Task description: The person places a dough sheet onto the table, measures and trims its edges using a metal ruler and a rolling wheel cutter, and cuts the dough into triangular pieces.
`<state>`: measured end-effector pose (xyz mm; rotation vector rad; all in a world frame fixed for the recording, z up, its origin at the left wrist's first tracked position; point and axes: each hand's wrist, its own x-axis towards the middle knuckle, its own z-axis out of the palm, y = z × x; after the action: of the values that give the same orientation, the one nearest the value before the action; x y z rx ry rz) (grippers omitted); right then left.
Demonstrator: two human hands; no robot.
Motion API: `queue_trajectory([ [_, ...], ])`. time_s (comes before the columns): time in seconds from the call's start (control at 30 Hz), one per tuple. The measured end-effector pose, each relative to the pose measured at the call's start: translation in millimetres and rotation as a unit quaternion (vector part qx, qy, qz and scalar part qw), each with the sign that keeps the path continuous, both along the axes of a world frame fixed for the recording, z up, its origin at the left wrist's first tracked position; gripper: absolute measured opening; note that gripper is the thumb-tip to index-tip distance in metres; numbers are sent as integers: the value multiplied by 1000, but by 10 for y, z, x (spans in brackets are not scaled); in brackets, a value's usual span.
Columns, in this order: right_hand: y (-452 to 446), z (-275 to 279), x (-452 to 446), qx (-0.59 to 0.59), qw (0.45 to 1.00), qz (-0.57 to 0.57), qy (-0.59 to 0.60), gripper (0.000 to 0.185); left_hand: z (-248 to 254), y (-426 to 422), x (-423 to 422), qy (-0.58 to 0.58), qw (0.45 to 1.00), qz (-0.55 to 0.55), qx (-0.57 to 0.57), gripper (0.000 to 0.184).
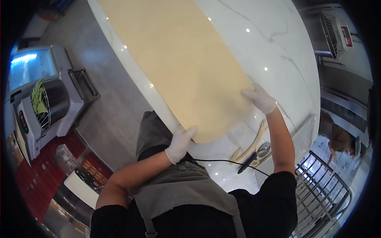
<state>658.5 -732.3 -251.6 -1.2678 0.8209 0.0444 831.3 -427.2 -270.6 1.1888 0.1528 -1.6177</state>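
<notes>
A long, pale yellow sheet of dough [174, 59] lies flat along the table. My left hand [180, 144], in a white glove, pinches the near left corner of the sheet. On the right side edge, my gloved right hand [262, 98] holds the dough between thumb and fingers; the finger undersides are hidden. Close to the sheet's near end lie thin curved dough strips [256, 141]. Beside them rests a wheel cutter [249, 162] with a black handle and a round metal blade.
White marble-patterned table [274, 43] beneath the dough. A mixer [43, 105] with green stuff on its guard stands left, another mixer [327, 35] far right. A metal rack [321, 186] is at lower right. Another person [337, 137] is beyond the table's right edge. A black cable [222, 160] crosses near me.
</notes>
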Motion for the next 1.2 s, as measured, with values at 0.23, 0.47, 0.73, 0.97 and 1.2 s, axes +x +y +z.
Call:
queue_trajectory([
  [0.23, 49, 35, -301, 70, 986, -49, 146, 51, -30, 137, -66, 27, 998, -11, 57, 35],
  [0.47, -246, 439, 525, -473, 849, 53, 230, 47, 153, -42, 1513, -124, 984, -27, 126, 27],
  [0.73, -448, -316, 2998, -676, 688, 178, 196, 87, 63, -1497, 3693, -265, 906, 330, -22, 48],
  [0.97, -1303, -208, 4810, -723, 677, 133, 43, 84, 84, -2220, 5279, -193, 925, 327, -16, 42],
  [1.2, -2011, -330, 6180, -516, 844, -135, 60, 74, 138, -2772, 6158, -167, 955, 239, 48, 42],
])
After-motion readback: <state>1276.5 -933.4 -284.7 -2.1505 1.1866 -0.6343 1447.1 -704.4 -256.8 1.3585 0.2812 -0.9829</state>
